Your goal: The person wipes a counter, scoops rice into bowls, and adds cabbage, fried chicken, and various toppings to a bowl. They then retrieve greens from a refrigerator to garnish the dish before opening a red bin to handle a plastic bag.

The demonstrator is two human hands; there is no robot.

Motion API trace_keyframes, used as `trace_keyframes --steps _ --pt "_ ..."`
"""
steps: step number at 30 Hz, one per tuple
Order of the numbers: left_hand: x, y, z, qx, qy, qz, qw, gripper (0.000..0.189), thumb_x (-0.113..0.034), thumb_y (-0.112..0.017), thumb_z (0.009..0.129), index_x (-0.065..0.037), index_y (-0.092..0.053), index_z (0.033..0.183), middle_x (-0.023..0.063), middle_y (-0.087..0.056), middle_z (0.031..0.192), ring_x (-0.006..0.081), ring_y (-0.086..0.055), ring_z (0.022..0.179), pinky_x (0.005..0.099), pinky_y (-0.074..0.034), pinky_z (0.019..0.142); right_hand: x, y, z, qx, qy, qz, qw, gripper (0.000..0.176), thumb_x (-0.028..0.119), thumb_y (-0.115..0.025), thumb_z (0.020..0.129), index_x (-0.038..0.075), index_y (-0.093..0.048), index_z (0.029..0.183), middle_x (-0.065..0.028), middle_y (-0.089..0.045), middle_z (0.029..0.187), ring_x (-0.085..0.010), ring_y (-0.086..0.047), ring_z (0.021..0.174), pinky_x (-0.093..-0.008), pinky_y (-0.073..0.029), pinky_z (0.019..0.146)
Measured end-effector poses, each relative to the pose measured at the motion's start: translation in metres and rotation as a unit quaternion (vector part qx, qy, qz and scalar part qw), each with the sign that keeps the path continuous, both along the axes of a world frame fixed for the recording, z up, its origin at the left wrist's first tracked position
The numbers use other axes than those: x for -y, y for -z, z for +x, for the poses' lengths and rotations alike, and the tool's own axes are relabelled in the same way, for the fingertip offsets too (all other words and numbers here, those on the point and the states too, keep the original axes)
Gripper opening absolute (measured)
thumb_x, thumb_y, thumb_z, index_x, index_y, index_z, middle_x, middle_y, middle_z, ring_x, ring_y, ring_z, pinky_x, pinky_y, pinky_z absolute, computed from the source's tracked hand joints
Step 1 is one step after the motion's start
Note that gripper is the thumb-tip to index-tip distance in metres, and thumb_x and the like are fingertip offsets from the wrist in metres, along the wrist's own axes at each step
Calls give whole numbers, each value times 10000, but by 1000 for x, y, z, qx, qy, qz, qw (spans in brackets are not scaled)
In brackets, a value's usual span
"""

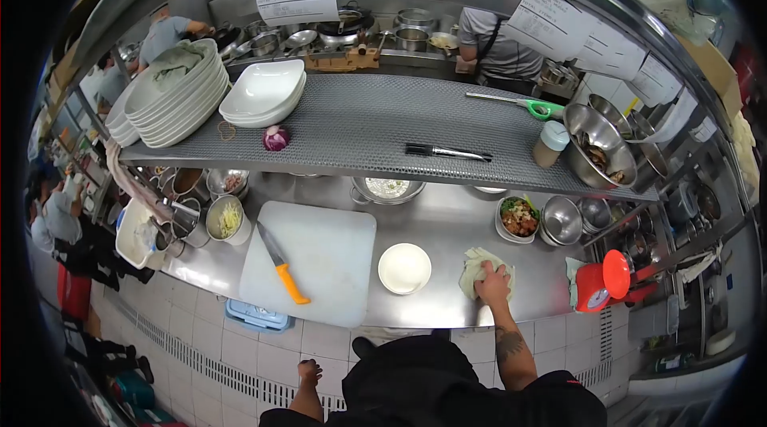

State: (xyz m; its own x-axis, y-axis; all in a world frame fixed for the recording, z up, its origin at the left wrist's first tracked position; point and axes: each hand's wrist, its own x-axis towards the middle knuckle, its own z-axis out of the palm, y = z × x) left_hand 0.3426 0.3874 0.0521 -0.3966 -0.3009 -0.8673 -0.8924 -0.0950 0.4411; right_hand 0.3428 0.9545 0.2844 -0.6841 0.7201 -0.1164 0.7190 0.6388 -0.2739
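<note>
My right hand [493, 283] presses a pale, crumpled cloth [473, 269] onto the steel counter [439, 299], its fingers curled over it. Low at my side, away from the counter, my left hand [309, 372] hangs in a loose fist with nothing visible in it. A cream bowl [404, 269] stands to the left of the cloth, with nothing inside. Further left lies a white cutting board [335, 267], and on it rests a knife [281, 262] with an orange handle. Behind the cloth is a bowl of chopped food [518, 218] topped with greens.
A red scale [595, 287] stands at the counter's right end. Overhead, a perforated shelf [359, 115] carries stacked plates [180, 99], white square bowls [264, 91], an onion [276, 138], a black marker [447, 152] and a green lighter [543, 110]. Other people work beyond it.
</note>
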Motion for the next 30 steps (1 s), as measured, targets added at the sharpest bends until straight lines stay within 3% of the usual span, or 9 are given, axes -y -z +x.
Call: trace_keyframes --steps 4,12,14,15,18,20,21,24,30 --pt "13 5 -26 -41 114 -36 992 131 -113 -518 832 -78 -517 958 79 -587 710 192 -580 521 308 -400 412 -2 -1 -5 -13 15 -72 997 509 222 -634 685 248 -481 1170 -181 -403 1173 -468 -398 1125 -623 -419 787" --pt "-76 9 -13 -61 54 60 995 164 -101 -523 832 -75 -547 993 92 -600 750 209 -604 586 318 -445 434 24 18 -10 -77 73 47 993 481 230 -609 678 200 -508 1148 -171 -437 1112 -398 -424 1072 -559 -348 847" --pt "-99 27 9 -45 132 43 989 195 -165 -563 798 -60 -623 951 123 -647 779 255 -638 641 395 -512 536 25 25 -11 -97 89 88 987 470 235 -602 678 203 -522 1141 -158 -448 1090 -361 -424 1064 -515 -330 842" --pt "-94 75 14 -147 408 -131 892 268 -240 -601 741 -48 -686 909 158 -685 837 298 -665 740 417 -530 708 24 25 -11 -92 94 93 987 474 243 -605 678 212 -527 1144 -153 -449 1082 -344 -422 1069 -496 -324 835" --pt "-101 84 30 -264 458 -203 824 296 -268 -608 717 -35 -693 879 174 -687 861 329 -665 816 410 -509 767 23 27 -11 -100 86 98 986 475 244 -603 678 215 -531 1147 -150 -452 1075 -341 -424 1066 -495 -326 832" --pt "-102 82 25 -145 212 -230 939 232 -217 -602 727 -19 -671 826 175 -683 823 322 -665 804 410 -511 740 22 27 -10 -102 79 99 987 477 243 -601 677 213 -531 1148 -148 -454 1071 -338 -426 1062 -490 -324 833" --pt "-98 80 21 -250 154 -226 929 131 -121 -556 784 -21 -605 853 106 -591 584 210 -569 438 346 -495 442 22 26 -10 -104 75 102 987 480 243 -599 676 211 -531 1150 -146 -456 1066 -335 -428 1058 -485 -322 834" --pt "-84 27 11 -86 70 -47 993 221 -106 -528 804 -49 -553 1017 85 -580 698 211 -608 559 338 -486 439 18 34 -9 -111 63 121 985 471 242 -594 673 202 -538 1139 -139 -459 1048 -326 -431 1043 -469 -317 822" --pt "-79 -6 2 -65 -7 -34 997 220 -125 -515 816 -67 -521 1029 90 -583 819 237 -611 657 364 -478 501 15 43 -8 -132 54 151 978 462 238 -592 663 189 -553 1121 -128 -461 1016 -315 -435 1021 -450 -312 788"
